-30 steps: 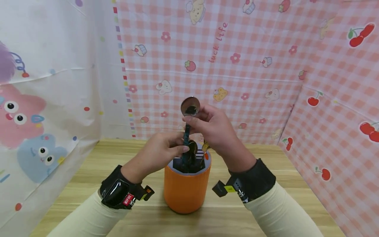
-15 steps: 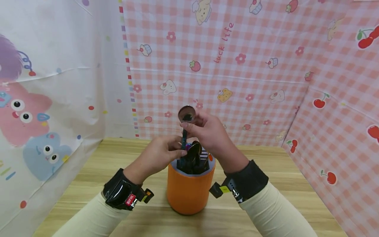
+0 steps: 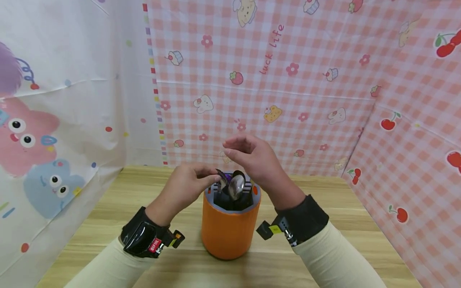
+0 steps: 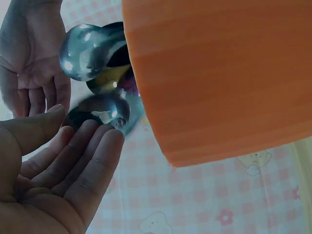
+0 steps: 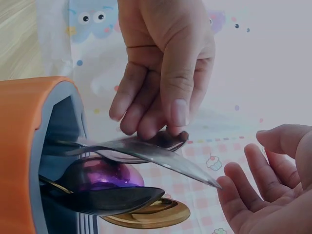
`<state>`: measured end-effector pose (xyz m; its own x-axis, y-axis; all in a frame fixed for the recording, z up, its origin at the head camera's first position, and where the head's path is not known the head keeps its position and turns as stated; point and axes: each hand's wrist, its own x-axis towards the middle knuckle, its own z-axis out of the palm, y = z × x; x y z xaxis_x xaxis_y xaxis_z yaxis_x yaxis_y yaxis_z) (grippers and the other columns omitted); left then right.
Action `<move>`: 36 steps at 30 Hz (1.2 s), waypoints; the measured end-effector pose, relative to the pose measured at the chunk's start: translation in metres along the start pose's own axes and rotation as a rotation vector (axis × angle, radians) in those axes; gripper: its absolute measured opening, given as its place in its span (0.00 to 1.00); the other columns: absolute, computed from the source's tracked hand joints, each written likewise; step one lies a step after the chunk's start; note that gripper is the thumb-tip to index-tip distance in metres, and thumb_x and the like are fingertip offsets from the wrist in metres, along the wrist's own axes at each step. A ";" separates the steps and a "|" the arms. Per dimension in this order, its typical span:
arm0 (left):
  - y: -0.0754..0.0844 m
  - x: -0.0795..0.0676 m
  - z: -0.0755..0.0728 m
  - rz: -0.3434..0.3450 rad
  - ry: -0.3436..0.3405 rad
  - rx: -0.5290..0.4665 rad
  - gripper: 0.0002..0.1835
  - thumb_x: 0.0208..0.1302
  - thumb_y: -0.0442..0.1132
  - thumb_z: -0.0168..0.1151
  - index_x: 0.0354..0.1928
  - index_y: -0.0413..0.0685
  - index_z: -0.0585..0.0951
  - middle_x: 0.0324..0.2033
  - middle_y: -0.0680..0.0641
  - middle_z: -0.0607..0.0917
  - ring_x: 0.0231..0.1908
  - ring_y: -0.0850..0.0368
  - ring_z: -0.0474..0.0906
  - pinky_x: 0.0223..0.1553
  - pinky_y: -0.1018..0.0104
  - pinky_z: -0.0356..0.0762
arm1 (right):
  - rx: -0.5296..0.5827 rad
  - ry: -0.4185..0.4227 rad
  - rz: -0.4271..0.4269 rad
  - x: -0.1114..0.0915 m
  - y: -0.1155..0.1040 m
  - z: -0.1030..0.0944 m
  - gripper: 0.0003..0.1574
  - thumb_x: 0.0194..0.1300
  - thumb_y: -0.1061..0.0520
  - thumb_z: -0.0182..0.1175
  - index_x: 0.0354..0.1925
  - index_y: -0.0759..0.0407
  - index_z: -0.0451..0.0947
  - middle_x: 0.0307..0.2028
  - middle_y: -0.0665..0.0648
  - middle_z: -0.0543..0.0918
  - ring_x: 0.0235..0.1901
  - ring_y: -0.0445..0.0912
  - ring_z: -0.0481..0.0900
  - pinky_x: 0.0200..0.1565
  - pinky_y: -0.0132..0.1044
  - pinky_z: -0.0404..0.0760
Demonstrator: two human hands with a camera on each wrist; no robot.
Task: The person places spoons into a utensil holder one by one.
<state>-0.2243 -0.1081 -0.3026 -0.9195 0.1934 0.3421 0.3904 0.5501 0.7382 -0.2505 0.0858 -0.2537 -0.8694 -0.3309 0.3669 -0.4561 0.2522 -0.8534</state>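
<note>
An orange round utensil holder [image 3: 230, 232] with a grey inner rim stands upright on the wooden table. Several spoons rise from it, bowls up. My left hand [image 3: 192, 184] is at its left side, with relaxed fingertips right at the bowl of a spoon [image 3: 222, 184]; this spoon is blurred in the left wrist view. A silver spoon [image 3: 236, 187] leans beside it. Above the holder to the right, my right hand [image 3: 257, 156] has loosely curved fingers and nothing between them. In the right wrist view, a purple spoon [image 5: 107, 173], a dark spoon [image 5: 117, 201] and a gold spoon [image 5: 165, 215] cluster together.
A pink checked cloth [image 3: 309, 92] hangs as a back wall behind the table [image 3: 173, 264]. White printed cloth [image 3: 90, 132] closes the left side, and checked cloth with cherries [image 3: 417, 172] the right. Both wrists wear black camera straps.
The spoon that both hands held upright above the holder has dropped down into it. My right hand has let go of its bowl, and my left fingers have loosened from its handle.
</note>
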 end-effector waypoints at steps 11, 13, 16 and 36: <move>0.026 -0.006 0.016 0.131 -0.030 -0.078 0.04 0.63 0.40 0.68 0.37 0.50 0.87 0.35 0.52 0.88 0.37 0.60 0.82 0.41 0.56 0.83 | 0.040 -0.003 0.002 -0.015 0.007 -0.014 0.10 0.68 0.59 0.62 0.47 0.60 0.80 0.46 0.61 0.84 0.44 0.49 0.80 0.47 0.43 0.78; 0.029 -0.006 0.022 0.152 -0.042 -0.072 0.04 0.63 0.40 0.68 0.38 0.49 0.87 0.35 0.52 0.88 0.38 0.60 0.83 0.44 0.56 0.82 | 0.035 -0.004 0.010 -0.019 0.009 -0.017 0.10 0.68 0.58 0.62 0.47 0.59 0.80 0.45 0.60 0.83 0.43 0.49 0.79 0.44 0.44 0.78; 0.033 -0.006 0.031 0.169 -0.063 -0.078 0.04 0.63 0.40 0.68 0.38 0.50 0.86 0.35 0.53 0.88 0.38 0.61 0.83 0.45 0.56 0.81 | 0.029 0.002 0.011 -0.025 0.013 -0.021 0.10 0.68 0.57 0.62 0.46 0.58 0.80 0.43 0.58 0.83 0.42 0.50 0.79 0.42 0.47 0.78; 0.054 0.001 0.081 0.149 -0.209 -0.170 0.09 0.66 0.43 0.66 0.46 0.53 0.85 0.39 0.55 0.87 0.40 0.63 0.82 0.40 0.63 0.82 | 0.013 0.056 0.153 -0.069 0.046 -0.060 0.13 0.67 0.58 0.63 0.47 0.63 0.79 0.41 0.61 0.83 0.42 0.52 0.80 0.47 0.44 0.81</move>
<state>-0.2081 -0.0131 -0.3095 -0.8343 0.4340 0.3399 0.5072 0.3626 0.7818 -0.2229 0.1745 -0.2960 -0.9380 -0.2384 0.2519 -0.3153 0.2841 -0.9055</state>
